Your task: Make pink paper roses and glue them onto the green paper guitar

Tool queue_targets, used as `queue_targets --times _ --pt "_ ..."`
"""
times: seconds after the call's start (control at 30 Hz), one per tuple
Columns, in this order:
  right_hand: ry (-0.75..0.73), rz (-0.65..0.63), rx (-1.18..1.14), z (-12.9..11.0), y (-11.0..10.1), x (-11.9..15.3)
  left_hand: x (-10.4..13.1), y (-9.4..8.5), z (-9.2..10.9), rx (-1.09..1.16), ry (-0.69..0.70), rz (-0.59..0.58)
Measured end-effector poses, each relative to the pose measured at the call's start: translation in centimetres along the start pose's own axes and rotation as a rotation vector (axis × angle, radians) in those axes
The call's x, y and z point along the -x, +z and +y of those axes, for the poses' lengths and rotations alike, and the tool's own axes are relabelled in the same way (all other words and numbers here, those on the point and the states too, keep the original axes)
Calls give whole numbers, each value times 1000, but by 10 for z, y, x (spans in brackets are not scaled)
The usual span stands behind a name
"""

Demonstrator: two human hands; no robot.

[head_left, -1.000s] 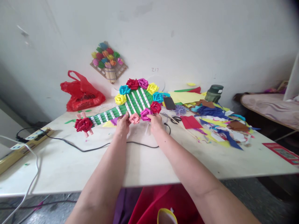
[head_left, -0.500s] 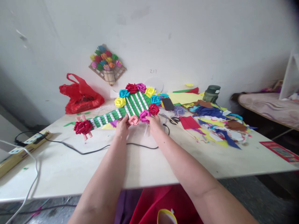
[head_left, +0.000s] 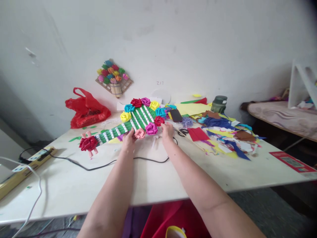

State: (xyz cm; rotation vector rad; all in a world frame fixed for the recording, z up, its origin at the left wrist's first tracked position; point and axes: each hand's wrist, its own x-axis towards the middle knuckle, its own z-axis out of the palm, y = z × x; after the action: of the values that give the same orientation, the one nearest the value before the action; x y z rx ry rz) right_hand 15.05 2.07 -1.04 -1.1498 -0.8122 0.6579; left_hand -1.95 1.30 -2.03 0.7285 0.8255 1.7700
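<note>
Nearest the person, a black cable (head_left: 88, 169) crosses the tabletop (head_left: 153, 185) on the near side of a paper guitar (head_left: 143, 117). The guitar lies straight ahead of both hands, its long axis slanting from the neck's end, at the left and slightly nearer, to the wide body, farther off and rightward. The left hand (head_left: 128, 141) is closer to the neck, thumb over the guitar's near edge where neck meets body, fingers tucked mostly from sight; it seems to pinch there. The right hand (head_left: 168, 133) is half curled by the red flower (head_left: 159, 121) on the body's right edge; whether it grips, I can't tell.

Right of the guitar are scissors (head_left: 183, 131), yarn (head_left: 187, 122), a phone (head_left: 175, 116) and heaped paper scraps (head_left: 218, 122). Behind the guitar's neck slumps a red plastic bag (head_left: 90, 114), contents unclear. Farther right of the guitar, a green bottle (head_left: 219, 104) stands upright. On the wall behind, a stick basket (head_left: 116, 90) holds coloured paper tulips (head_left: 110, 72).
</note>
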Motion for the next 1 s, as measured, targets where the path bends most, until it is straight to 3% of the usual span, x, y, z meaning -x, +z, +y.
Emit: queue_targets --times 0.1,0.2,0.33,0.57,1.0 --pt "-239 125 259 -8 -5 5 0 0 0 -3 0 9" --pt "-551 107 454 -12 -7 15 -1 -1 0 -17 -6 23" --pt "-740 29 599 -13 -4 28 -2 -3 -1 -28 -15 22" --pt "-859 -122 695 -3 1 36 -3 -4 -3 -28 18 1" --pt "-906 -135 667 -10 -7 23 -3 -6 -2 -9 5 -45"
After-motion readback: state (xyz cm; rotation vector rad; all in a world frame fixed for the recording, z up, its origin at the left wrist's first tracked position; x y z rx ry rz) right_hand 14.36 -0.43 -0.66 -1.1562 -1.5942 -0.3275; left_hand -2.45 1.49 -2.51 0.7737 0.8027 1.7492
